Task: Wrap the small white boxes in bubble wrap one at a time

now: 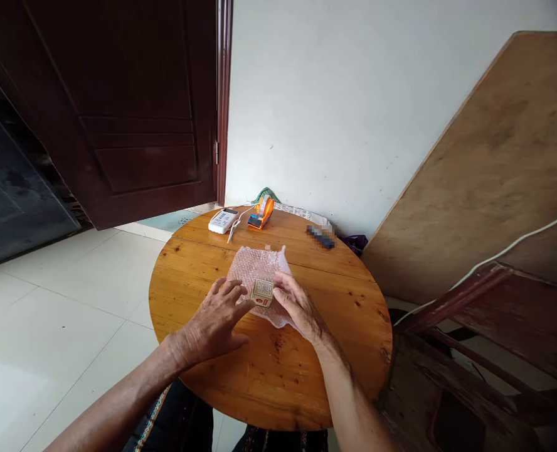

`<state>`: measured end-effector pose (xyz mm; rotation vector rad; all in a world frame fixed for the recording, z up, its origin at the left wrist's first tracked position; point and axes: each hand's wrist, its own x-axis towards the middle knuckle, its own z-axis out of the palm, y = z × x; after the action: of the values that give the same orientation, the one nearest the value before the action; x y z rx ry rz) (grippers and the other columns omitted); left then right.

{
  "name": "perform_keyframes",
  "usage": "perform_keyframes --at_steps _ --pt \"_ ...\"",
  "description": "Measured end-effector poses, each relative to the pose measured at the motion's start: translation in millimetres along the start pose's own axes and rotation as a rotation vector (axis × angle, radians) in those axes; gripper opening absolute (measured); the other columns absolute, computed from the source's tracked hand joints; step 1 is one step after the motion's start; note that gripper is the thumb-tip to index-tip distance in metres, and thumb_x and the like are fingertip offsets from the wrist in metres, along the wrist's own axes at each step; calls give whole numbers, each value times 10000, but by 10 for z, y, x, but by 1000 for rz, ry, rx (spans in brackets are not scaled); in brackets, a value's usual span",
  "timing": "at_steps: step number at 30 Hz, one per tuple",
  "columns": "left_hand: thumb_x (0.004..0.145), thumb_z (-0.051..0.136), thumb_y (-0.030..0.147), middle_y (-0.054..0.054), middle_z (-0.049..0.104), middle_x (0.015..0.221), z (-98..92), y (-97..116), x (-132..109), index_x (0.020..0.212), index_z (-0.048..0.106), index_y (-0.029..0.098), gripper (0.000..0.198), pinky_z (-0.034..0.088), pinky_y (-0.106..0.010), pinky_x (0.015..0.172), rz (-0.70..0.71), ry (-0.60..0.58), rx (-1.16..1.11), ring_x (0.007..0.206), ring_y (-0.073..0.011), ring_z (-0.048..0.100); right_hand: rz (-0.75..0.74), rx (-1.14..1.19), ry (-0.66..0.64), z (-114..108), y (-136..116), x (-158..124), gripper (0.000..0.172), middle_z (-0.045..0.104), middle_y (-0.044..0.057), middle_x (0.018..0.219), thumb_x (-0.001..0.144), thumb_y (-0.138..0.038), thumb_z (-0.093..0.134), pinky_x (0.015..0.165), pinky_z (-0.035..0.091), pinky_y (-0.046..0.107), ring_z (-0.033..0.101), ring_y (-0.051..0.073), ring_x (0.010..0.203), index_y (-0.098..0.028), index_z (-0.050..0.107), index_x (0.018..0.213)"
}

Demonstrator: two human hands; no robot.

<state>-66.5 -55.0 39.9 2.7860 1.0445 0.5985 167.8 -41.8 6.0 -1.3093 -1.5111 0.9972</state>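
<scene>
A small cardboard box [262,293] with printed text on top and a red mark on its front face lies on a sheet of bubble wrap [248,262]. To its left, my left hand [219,314] hovers with the fingers spread and the thumb apart, holding nothing. My right hand [301,306] is at the box's right side, fingers stretched out, its fingertips at or very near the box edge. Whether they press on it I cannot tell. Part of the bubble wrap's right side is hidden beneath my right hand.
On the round wooden table [349,358], a white device [223,221] with a cable stands at the back left beside an orange tape dispenser [261,212]. A dark, blurred-out object [320,236] lies at the back right. A wooden chair [485,301] is on the right.
</scene>
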Motion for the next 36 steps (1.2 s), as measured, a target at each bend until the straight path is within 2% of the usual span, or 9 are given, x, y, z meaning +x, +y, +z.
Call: perform_keyframes --at_steps 4,6,9,11,13,14,18,31,36 --pt "763 721 203 -98 646 1157 293 -30 65 876 677 200 122 379 -492 1044 -60 148 -50 1202 -295 528 -11 127 -153 -124 -50 -28 836 506 167 1447 734 -707 659 1106 359 511 432 332 1370 -222 481 1391" --pt "782 692 188 -78 673 1105 330 -85 176 799 664 199 34 405 -461 1011 -149 207 -115 1132 -266 573 -47 146 -238 -187 -65 -49 881 470 151 1482 708 -660 718 1106 354 506 420 330 1378 -233 443 1428" --pt "765 685 182 -68 704 1082 299 -154 371 758 661 197 30 422 -437 992 -283 216 -233 1078 -254 613 -74 32 -187 -195 -81 -60 780 573 110 1369 674 -503 792 1041 409 454 530 299 1250 -226 521 1350" --pt "750 675 165 -65 715 1093 284 -182 484 724 655 189 40 438 -398 979 -342 198 -327 1049 -239 635 -41 -70 -63 -132 -94 -50 488 688 50 1068 698 -413 751 885 474 373 624 234 982 -204 637 1124" --pt "743 656 163 -58 728 1074 301 -202 565 734 662 180 21 485 -329 883 -403 173 -433 933 -204 667 -18 -120 44 -45 -103 -31 204 632 -17 757 749 -373 659 711 454 293 573 161 720 -192 636 841" --pt "741 647 166 -51 739 1025 319 -212 592 766 674 176 38 500 -294 808 -434 159 -487 855 -184 672 -19 -125 79 -5 -105 -22 178 574 -36 667 765 -366 623 655 423 270 524 139 647 -192 599 739" --pt "739 620 197 -16 728 783 415 -271 616 835 693 154 128 472 -216 636 -482 139 -688 711 -149 643 -8 -74 156 77 -77 0 248 496 -44 607 757 -388 612 586 360 238 448 117 601 -192 537 624" --pt "698 613 187 -63 702 902 444 -255 535 614 561 151 106 466 -232 688 -473 160 -878 793 -160 626 89 -21 171 65 9 -9 294 541 -22 600 730 -455 656 532 357 240 456 123 566 -172 614 662" --pt "690 620 167 -22 660 789 425 -238 548 736 596 152 54 453 -224 649 -495 105 -898 719 -142 594 59 -143 216 38 47 8 327 474 -44 562 748 -481 638 527 335 241 418 116 545 -193 551 621"
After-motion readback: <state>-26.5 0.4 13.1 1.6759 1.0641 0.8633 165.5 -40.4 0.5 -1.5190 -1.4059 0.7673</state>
